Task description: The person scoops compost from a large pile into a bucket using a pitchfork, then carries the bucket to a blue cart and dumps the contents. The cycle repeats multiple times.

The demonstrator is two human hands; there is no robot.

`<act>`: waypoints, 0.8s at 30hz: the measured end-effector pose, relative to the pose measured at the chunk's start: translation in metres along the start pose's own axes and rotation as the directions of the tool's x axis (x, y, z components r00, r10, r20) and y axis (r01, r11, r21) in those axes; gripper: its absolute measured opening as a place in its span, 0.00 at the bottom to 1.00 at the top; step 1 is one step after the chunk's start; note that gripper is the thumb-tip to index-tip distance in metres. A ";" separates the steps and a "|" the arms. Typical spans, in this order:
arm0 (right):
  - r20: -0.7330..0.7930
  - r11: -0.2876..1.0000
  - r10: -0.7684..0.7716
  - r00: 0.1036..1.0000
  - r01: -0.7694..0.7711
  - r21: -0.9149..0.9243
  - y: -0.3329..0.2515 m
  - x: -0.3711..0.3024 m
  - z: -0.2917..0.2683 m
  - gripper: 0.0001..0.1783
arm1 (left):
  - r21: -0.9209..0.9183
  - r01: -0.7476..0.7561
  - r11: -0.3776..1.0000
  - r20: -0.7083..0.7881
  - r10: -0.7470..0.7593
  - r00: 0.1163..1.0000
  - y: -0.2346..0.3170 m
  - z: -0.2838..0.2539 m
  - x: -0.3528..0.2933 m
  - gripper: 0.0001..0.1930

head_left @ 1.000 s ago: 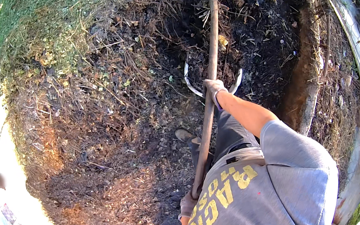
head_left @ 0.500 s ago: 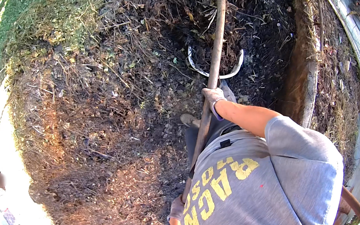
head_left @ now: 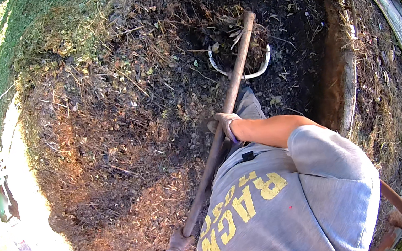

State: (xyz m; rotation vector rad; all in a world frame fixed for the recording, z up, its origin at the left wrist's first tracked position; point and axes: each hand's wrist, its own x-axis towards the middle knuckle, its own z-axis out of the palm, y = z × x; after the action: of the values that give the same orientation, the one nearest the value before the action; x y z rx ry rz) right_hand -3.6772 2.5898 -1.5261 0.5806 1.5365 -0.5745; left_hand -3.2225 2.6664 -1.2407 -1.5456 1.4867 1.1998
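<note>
Both the left hand and the right hand are curled around the wooden pole, which pokes out past the right hand and might twist if it snags the white curved thing beyond.

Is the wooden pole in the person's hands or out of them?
In: the gloved right hand grips the wooden pole near mid-length, the left hand its near end.

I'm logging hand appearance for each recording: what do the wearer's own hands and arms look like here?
The right hand and left hand wear dull grey-brown gloves, the right one's cuff edged in purple. The right forearm is bare below a short grey sleeve; the left sleeve cannot be made out.
</note>
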 end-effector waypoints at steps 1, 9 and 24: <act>-0.008 0.988 -0.027 1.000 0.027 0.151 0.001 -0.031 0.003 0.15 | 0.006 0.007 1.000 -0.039 -0.007 0.999 0.015 -0.005 -0.005 0.27; 0.072 0.946 -0.236 0.969 0.212 0.246 -0.096 -0.211 -0.048 0.11 | 0.057 0.022 0.998 -0.227 -0.009 0.974 0.075 -0.008 0.017 0.26; -0.020 0.888 -0.357 0.934 0.333 -0.318 -0.131 -0.138 0.006 0.22 | -0.440 0.095 0.893 -0.042 -0.126 0.991 0.160 0.027 -0.006 0.19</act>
State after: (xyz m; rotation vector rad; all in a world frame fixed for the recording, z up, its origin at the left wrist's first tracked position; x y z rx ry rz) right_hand -3.7554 2.4857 -1.3871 0.0848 1.7775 -0.5671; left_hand -3.3835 2.6737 -1.2249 -1.9559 1.1991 1.4971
